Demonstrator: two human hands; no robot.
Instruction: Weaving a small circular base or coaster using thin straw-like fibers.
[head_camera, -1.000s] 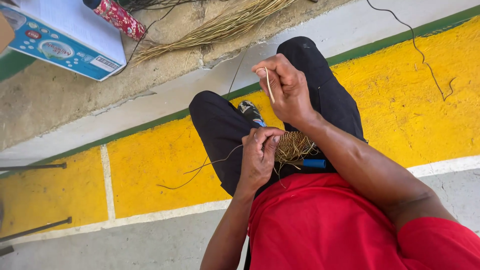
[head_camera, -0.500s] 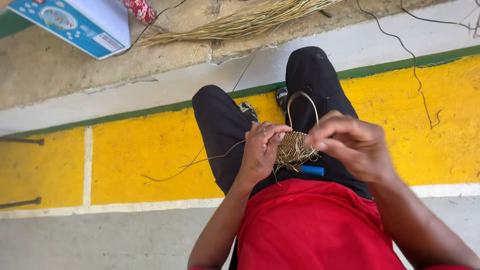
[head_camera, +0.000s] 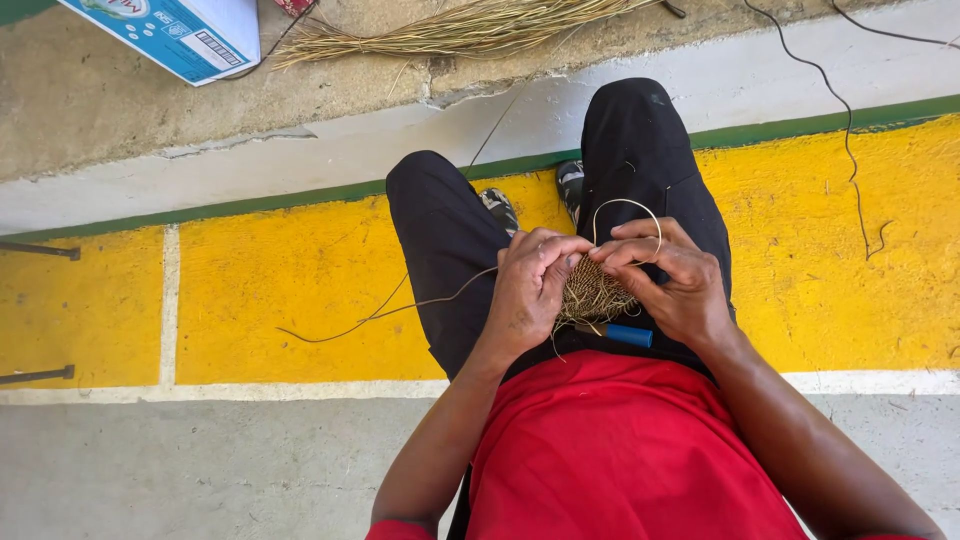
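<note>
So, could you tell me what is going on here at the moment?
A seated person in a red shirt and black trousers is working a small woven straw piece in their lap. The left hand grips its edge while the right hand pinches a thin strand that loops above it. A blue-handled tool lies on the lap, and a bundle of dry straw rests on the ground ahead.

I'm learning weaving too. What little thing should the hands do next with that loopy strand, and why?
Probably draw the loop snug. The right hand pinches a strand that arcs loosely above the small woven piece, which the left hand holds steady, so the stitch looks unfinished.
</note>
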